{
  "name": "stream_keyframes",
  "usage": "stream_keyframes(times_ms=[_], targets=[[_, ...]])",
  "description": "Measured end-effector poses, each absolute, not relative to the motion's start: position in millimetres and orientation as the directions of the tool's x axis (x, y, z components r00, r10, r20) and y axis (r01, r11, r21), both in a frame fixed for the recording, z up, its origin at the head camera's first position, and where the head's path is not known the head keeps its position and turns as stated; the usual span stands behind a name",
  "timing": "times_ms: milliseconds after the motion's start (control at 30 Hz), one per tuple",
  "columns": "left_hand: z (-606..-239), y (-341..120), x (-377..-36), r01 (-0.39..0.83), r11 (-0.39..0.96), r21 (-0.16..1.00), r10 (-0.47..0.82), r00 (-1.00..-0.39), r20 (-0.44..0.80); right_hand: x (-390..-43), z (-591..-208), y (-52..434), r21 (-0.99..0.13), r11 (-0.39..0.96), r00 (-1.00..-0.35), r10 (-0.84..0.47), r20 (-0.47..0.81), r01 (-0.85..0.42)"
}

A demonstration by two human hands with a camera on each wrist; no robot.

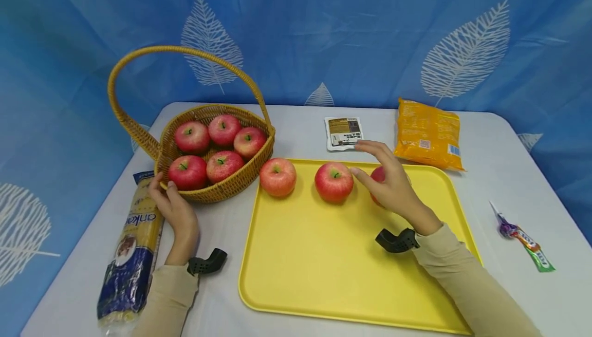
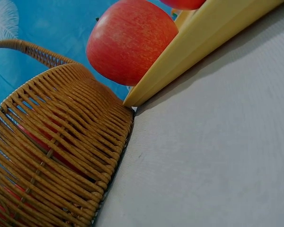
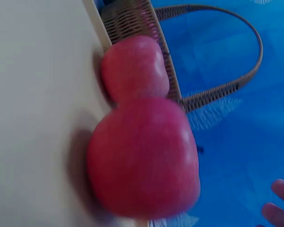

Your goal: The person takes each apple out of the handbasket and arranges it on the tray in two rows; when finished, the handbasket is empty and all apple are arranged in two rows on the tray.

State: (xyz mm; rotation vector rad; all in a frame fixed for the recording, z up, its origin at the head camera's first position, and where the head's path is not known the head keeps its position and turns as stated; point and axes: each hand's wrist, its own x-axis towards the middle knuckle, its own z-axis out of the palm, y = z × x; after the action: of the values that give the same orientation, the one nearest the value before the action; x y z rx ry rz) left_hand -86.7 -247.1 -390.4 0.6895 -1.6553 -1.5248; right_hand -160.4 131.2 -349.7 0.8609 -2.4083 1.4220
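Nearest the head camera, two beige sleeves reach over a white counter [image 1: 296, 121], each wrist carrying a small black camera mount. Between them lies a yellow tray [image 1: 324, 270].

At the tray's far edge sit three red apples in a row: the left apple [image 1: 277, 176] at the corner beside the basket, the middle apple [image 1: 334, 182], and a third apple [image 1: 378, 175] mostly hidden behind the right hand [image 1: 390, 185]. That hand's fingers are spread and relaxed over the third apple, fingertips close to the middle one; whether it actually touches the fruit cannot be told (the right wrist view is blurred and shows only two apples and fingertips at the edge).

The left hand [image 1: 176, 208] rests at the near rim of a wicker basket [image 1: 231, 185], thumb on the weave, fingers loosely bent. Five red apples [image 1: 210, 149] lie inside it, and its tall hoop handle stands upright.

Just left of that hand lies a long blue and gold packet [image 1: 131, 255]; only the letters "onka" can be read. Behind the tray are a small white sachet [image 1: 343, 132] with a dark label too small to read, and an orange bag [image 1: 427, 134] bearing a barcode. Far right lies a slim purple-and-green wrapper [image 1: 522, 237].
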Motion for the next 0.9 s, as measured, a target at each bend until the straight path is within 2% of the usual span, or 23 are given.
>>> stream_keyframes(times_ms=[167, 333, 700, 900], targets=[[-396, -250, -89, 0.097, 0.145, 0.985, -0.811, -0.559, 0.175, -166, -345, 95, -0.784, 0.246, -0.781, -0.457, 0.425, -0.571], [-397, -250, -89, 0.095, 0.149, 0.984, -0.811, -0.558, 0.177, -170, -345, 56, -0.782, 0.224, -0.747, -0.528, 0.404, -0.581], [-399, -251, -89, 0.073, 0.162, 0.984, -0.809, -0.562, 0.175, -172, -339, -9, -0.777, 0.297, -0.694, -0.680, 0.237, -0.555], [-390, -247, -87, 0.073, 0.165, 0.984, -0.806, -0.565, 0.177, -176, -335, -38, -0.770, 0.356, -0.702, -0.693, 0.163, -0.530]])
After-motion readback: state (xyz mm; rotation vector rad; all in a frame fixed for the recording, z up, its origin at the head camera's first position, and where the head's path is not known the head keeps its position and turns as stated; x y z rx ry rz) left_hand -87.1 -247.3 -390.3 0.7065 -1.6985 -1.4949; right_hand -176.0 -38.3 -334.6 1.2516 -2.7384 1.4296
